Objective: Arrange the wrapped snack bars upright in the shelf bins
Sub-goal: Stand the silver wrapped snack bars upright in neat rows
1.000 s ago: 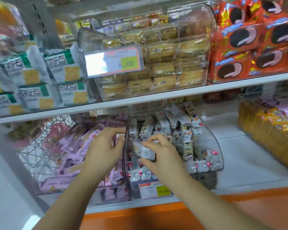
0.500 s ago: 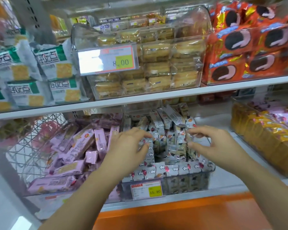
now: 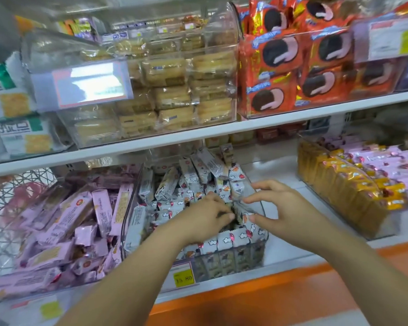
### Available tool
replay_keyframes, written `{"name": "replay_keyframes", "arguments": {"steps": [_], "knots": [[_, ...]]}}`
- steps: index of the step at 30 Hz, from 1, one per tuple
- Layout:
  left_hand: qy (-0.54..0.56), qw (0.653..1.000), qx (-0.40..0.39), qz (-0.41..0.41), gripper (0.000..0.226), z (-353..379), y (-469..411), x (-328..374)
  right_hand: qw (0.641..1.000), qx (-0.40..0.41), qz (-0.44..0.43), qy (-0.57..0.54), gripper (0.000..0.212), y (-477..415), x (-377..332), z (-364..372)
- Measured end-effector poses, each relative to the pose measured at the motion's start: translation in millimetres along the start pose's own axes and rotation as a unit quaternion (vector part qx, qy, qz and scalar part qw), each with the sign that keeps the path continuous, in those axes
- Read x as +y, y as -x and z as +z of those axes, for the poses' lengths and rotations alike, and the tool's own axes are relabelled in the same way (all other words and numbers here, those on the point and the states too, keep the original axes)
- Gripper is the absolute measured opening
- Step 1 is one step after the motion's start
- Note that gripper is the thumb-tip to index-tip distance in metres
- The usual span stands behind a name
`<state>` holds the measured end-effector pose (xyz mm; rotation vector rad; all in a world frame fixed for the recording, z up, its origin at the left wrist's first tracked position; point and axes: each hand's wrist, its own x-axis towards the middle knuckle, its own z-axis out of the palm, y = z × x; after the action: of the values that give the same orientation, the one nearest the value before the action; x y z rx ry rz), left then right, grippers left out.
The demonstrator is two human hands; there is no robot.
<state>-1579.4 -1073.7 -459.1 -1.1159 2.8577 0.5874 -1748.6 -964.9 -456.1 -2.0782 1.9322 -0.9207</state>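
The left hand (image 3: 205, 220) and right hand (image 3: 285, 208), close together, pinch white wrapped snack bars (image 3: 189, 175) near the front right corner of the clear plastic bin (image 3: 127, 222).

White snack bars (image 3: 224, 241) with cloud print, pink bars (image 3: 68, 215), orange cookie packs (image 3: 276, 74), yellow price tag (image 3: 184, 277)

left hand (image 3: 205, 220) fingers curled, right hand (image 3: 283, 208) pinching, forearms outstretched

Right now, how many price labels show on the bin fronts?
4: biscuit bin label; top-right label; white snack bar bin label; pink bar bin label, blurred. Others may be hidden.
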Motion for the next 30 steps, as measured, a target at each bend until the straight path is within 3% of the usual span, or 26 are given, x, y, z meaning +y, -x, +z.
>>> {"name": "replay_keyframes", "arguments": {"steps": [5, 12, 18, 22, 26, 30], "knots": [[0.015, 0.994, 0.112, 0.009, 0.012, -1, 15, -1, 1.0, 0.017, 0.002, 0.0, 0.028, 0, -1, 1], [0.02, 0.964, 0.261, 0.043, 0.006, -16, 72, -6, 0.999, 0.042, 0.001, 0.018, 0.025, -4, -10, 11], [-0.006, 0.917, 0.397, -0.04, 0.02, -38, 91, -38, 0.997, 0.069, 0.009, 0.022, 0.023, -10, -15, 22], [-0.025, 0.927, 0.346, -0.144, 0.042, -51, 71, -62, 0.997, 0.069, 0.006, 0.028, 0.023, -14, -16, 25], [-0.091, 0.956, 0.244, -0.138, 0.041, -54, 52, -74, 0.997, 0.073, -0.001, 0.03, 0.023, -14, -15, 24], [-0.155, 0.96, 0.177, -0.152, 0.047, -59, 41, -79, 0.997, 0.071, -0.004, 0.03, 0.023, -14, -12, 23]]}}
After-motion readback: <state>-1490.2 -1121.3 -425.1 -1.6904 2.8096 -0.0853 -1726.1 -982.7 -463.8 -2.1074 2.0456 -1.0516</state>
